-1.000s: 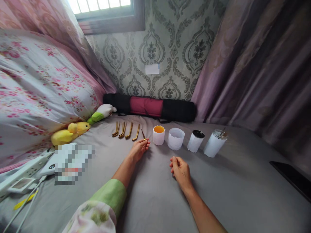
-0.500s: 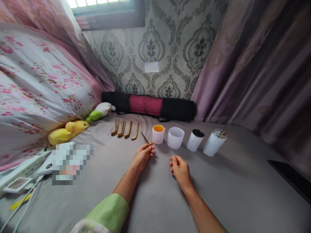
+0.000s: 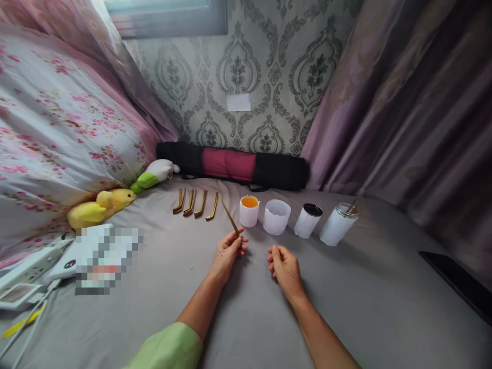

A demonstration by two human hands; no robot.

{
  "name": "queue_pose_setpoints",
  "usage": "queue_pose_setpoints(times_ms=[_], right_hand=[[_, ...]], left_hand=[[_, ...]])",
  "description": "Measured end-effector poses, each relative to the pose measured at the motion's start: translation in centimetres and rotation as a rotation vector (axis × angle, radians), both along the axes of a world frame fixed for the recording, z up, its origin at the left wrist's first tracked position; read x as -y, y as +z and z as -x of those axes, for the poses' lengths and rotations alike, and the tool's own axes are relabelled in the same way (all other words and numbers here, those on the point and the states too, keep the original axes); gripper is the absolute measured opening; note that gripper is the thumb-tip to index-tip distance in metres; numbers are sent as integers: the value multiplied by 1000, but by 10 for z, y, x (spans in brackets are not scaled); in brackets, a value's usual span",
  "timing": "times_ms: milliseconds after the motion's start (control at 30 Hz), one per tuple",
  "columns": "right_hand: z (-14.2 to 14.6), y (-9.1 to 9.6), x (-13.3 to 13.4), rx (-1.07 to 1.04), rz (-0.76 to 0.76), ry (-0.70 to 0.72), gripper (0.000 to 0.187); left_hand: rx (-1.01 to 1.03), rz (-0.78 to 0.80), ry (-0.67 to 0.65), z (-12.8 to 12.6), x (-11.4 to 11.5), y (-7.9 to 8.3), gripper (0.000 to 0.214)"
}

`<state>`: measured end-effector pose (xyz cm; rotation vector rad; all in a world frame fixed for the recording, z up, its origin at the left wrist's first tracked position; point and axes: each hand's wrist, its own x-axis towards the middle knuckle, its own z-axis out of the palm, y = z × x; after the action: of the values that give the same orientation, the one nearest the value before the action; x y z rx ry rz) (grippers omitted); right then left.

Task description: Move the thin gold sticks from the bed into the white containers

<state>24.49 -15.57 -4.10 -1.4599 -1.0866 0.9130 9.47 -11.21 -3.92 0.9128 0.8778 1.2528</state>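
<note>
My left hand is closed, pinching the lower end of a thin gold-coloured rod that slants up and left. To its left, several gold rods with bent lower ends lie in small groups on the grey sheet. Just beyond my fingers stands a white-wrapped cup with an orange inside. My right hand hovers low with curled fingers, and nothing shows in it. Past it are a wide whitish cup, a white-wrapped can with a dark inside, and a wrapped glass jar with thin sticks inside.
Along the wall lies a black and maroon roll bag. Yellow and white-green plush toys sit at left, near a power strip with cables and a blurred-out item. A dark flat object lies at right.
The gold rod in my left hand has turned more upright and shows more of its length. My left wrist has rotated slightly. My right hand has stayed put, and the view has shifted slightly.
</note>
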Motion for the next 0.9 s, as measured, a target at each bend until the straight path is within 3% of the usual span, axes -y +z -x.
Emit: queue_pose_setpoints(times_ms=[567,900], right_hand=[[1,2,1,-26,18,-5,40],[1,3,1,-25,8,7,39]], left_hand=[[-253,-126,6,-7,11,9,36],[-407,-226,3,-8,15,3,35]])
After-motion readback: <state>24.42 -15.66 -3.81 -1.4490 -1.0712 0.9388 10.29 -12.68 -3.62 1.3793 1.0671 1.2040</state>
